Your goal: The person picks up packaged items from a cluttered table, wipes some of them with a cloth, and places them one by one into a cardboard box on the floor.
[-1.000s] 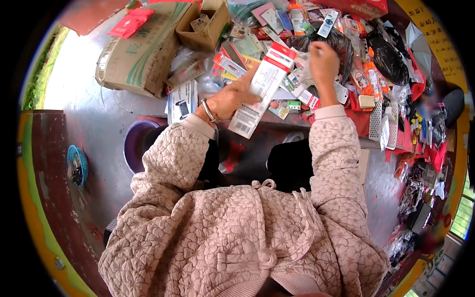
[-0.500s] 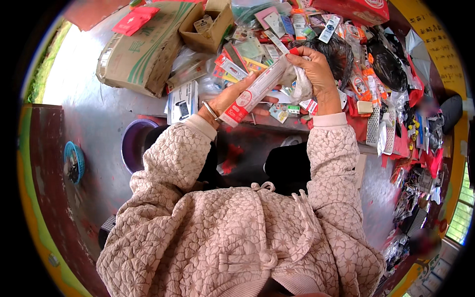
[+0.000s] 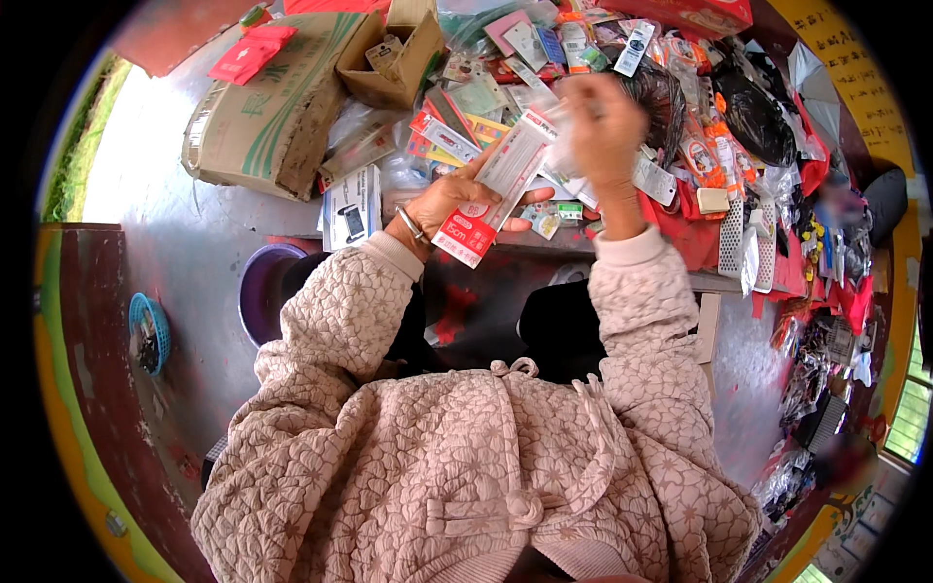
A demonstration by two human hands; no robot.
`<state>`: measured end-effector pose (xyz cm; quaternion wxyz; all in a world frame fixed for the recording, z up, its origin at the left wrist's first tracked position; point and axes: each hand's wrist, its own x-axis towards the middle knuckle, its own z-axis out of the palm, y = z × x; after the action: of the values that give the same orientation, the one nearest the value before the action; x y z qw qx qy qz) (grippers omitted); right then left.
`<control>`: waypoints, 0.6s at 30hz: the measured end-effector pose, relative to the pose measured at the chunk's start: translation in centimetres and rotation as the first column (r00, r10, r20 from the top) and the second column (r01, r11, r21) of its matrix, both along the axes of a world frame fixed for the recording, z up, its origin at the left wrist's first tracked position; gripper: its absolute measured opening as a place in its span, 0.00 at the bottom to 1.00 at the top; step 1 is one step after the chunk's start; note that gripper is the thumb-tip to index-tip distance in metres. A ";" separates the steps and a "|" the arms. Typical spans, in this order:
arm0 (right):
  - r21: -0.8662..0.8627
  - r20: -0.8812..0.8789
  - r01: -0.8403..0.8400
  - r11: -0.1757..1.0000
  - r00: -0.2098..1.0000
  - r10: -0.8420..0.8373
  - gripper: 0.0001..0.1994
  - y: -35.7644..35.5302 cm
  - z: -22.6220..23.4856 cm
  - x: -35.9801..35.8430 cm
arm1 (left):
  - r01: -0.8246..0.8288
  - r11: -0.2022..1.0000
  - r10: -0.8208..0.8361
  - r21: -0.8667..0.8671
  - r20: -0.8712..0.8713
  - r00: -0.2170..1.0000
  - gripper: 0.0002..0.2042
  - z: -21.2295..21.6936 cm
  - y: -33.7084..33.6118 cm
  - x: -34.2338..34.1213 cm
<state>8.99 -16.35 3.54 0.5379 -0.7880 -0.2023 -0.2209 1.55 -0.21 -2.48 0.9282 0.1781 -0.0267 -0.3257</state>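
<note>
Left hand point(image 3: 449, 199) pinches a long red-and-white packet point(image 3: 496, 189), fingers curled under it. Right hand point(image 3: 604, 121), at 2 o'clock, is blurred at the packet's top; its finger state cannot be told.

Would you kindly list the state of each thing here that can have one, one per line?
Left hand: closed around the long red and white packet.
Long red and white packet: held tilted, above the table.
Right hand: raised, blurred; grip cannot be told.
Small cardboard box: open, flaps up.
Large cardboard box: lying on its side.
Blue basket: on the floor, holding dark items.
</note>
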 end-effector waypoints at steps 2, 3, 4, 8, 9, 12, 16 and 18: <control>-0.298 0.131 -0.145 0.943 0.973 0.191 0.09 2.2 -2.8 -1.8 | -0.031 0.988 0.046 0.151 -0.103 0.994 0.36 -0.2 0.1 -0.3; -0.485 0.172 -0.132 0.865 0.955 0.242 0.07 2.9 -3.0 -2.6 | -0.030 0.986 0.043 0.162 -0.080 0.996 0.37 -0.7 0.3 -0.4; -0.459 0.209 -0.091 0.884 0.956 0.207 0.07 2.9 -3.5 -2.3 | -0.029 0.984 0.039 0.173 -0.058 0.998 0.37 -1.6 0.6 -0.2; -0.330 0.248 0.195 0.923 0.962 -0.115 0.05 -0.1 -4.4 2.2 | 0.045 0.999 -0.050 0.031 0.175 0.983 0.35 -0.4 0.1 -0.3; -0.366 0.069 0.290 0.884 0.956 -0.284 0.07 -1.5 -4.4 3.2 | 0.041 0.994 -0.064 0.102 0.234 0.970 0.31 0.1 0.3 -0.5; -0.227 0.074 0.485 0.845 0.873 -0.481 0.10 -4.1 -3.2 4.3 | -0.062 0.998 0.063 -0.021 0.110 0.992 0.28 -0.8 0.2 0.1; -0.013 0.056 0.261 0.965 0.964 -0.260 0.10 -0.4 -1.5 1.4 | -0.182 0.969 0.182 -0.168 -0.019 0.983 0.25 -1.7 0.2 1.2; -0.087 0.119 0.075 0.993 0.991 -0.064 0.09 2.4 -2.1 -0.4 | -0.288 0.957 0.284 -0.025 -0.108 0.953 0.24 -0.7 -0.3 0.8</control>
<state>8.58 -13.93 1.46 0.4807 -0.8040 -0.2157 -0.2756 2.35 -0.54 -3.21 0.9690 0.1441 0.0409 -0.1962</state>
